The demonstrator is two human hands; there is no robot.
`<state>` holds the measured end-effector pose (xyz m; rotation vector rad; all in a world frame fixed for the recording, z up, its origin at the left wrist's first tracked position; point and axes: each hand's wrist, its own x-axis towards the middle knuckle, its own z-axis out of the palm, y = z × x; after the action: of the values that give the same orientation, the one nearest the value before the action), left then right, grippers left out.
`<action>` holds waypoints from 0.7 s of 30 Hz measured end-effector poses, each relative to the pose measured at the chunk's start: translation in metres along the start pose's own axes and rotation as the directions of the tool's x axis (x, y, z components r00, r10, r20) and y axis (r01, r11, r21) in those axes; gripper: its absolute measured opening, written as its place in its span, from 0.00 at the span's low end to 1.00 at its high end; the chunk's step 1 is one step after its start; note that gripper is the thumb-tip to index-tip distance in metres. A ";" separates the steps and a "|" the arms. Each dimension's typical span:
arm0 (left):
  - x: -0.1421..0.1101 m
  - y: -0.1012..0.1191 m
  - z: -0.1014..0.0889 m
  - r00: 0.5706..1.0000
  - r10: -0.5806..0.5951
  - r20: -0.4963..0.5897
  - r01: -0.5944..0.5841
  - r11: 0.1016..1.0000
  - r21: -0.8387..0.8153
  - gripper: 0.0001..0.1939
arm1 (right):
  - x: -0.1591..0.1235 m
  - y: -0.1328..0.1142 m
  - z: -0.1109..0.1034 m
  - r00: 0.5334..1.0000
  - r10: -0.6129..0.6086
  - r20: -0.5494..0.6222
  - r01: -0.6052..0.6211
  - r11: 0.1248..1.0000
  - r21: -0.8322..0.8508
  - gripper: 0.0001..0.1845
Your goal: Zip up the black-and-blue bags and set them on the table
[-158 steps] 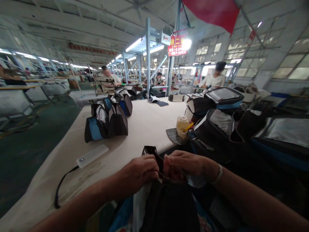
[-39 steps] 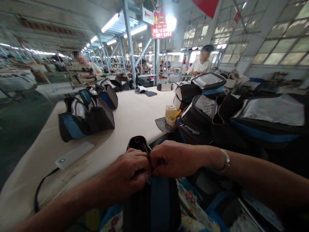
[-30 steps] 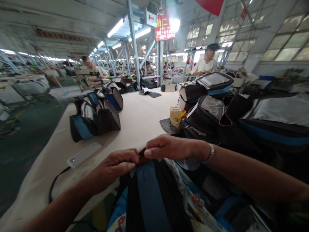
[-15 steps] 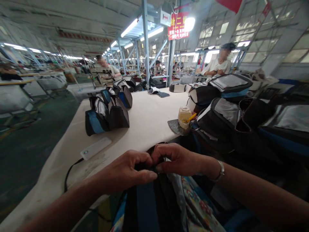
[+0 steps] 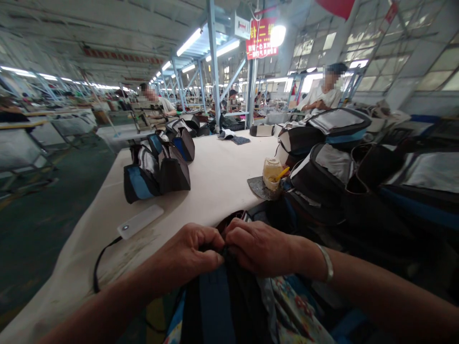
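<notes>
Both hands meet at the top edge of the black-and-blue piece (image 5: 214, 306). The left hand (image 5: 195, 248) pinches that edge between thumb and forefinger; the right hand (image 5: 256, 246) has its fingers curled tight over it, just beside. What lies under those fingertips I can't make out. The piece hangs at six o'clock from this grip, over the lap, against a flowered cloth (image 5: 292, 306). With little seen beneath to bear it, I'd worry that if one pinch loosened, the edge would slip and the piece sag or twist; the loose cloth might get caught up with it too.

At one o'clock, near the edge of the counter (image 5: 215, 174), a jar (image 5: 271, 174) stands with a yellow handle (image 5: 281, 174) poking out. A careless right elbow or a swung piece could tip it, and it's right against the heaped bags (image 5: 319, 179) at two o'clock, which would get smeared. At ten o'clock, a white device (image 5: 140, 221) trails a dark cord (image 5: 96, 267) behind the left forearm; a snag there could drag it off.
</notes>
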<state>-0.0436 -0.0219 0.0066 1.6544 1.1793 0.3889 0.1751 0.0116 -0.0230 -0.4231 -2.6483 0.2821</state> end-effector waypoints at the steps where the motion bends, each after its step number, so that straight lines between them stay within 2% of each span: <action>1: 0.000 0.000 0.000 1.000 -0.001 -0.002 0.001 1.000 -0.002 0.07 | 0.000 -0.002 0.000 1.000 -0.005 0.011 0.006 0.998 -0.056 0.07; 5: 0.000 -0.003 0.000 1.000 0.013 -0.002 -0.013 0.999 -0.031 0.08 | 0.004 -0.005 -0.001 0.998 0.049 0.048 -0.043 0.991 -0.123 0.06; 8: 0.000 -0.006 0.001 0.999 0.025 0.032 -0.023 0.997 -0.080 0.08 | 0.006 0.006 0.004 0.989 0.139 0.060 -0.129 0.981 -0.143 0.07; 10: -0.001 -0.007 0.001 0.997 0.021 0.073 -0.013 0.994 -0.109 0.09 | 0.005 0.017 0.009 0.977 0.214 0.014 -0.210 0.970 -0.120 0.09; 12: -0.002 -0.008 0.001 0.997 0.014 0.080 -0.004 0.993 -0.121 0.09 | 0.001 0.024 0.013 0.965 0.245 -0.098 -0.244 0.970 0.015 0.09; 14: -0.002 -0.009 -0.001 0.998 0.014 0.055 -0.006 0.991 -0.134 0.10 | -0.004 0.024 0.012 0.956 0.217 -0.199 -0.175 0.962 0.210 0.05; 16: -0.001 -0.009 -0.002 0.999 0.025 0.049 -0.018 0.990 -0.143 0.11 | -0.008 0.019 0.009 0.960 0.140 -0.241 -0.058 0.946 0.318 0.05; 18: -0.001 -0.009 -0.003 0.999 0.024 0.046 -0.018 0.991 -0.136 0.11 | -0.009 0.013 0.007 0.970 0.041 -0.241 0.037 0.950 0.311 0.07; 21: -0.001 -0.008 -0.004 0.999 0.006 0.040 0.000 0.990 -0.139 0.11 | -0.008 0.006 0.008 0.956 -0.076 -0.284 0.127 0.978 0.164 0.08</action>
<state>-0.0507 -0.0209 0.0021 1.5366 1.0951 0.4285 0.1799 0.0135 -0.0350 -0.2454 -2.3375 0.3964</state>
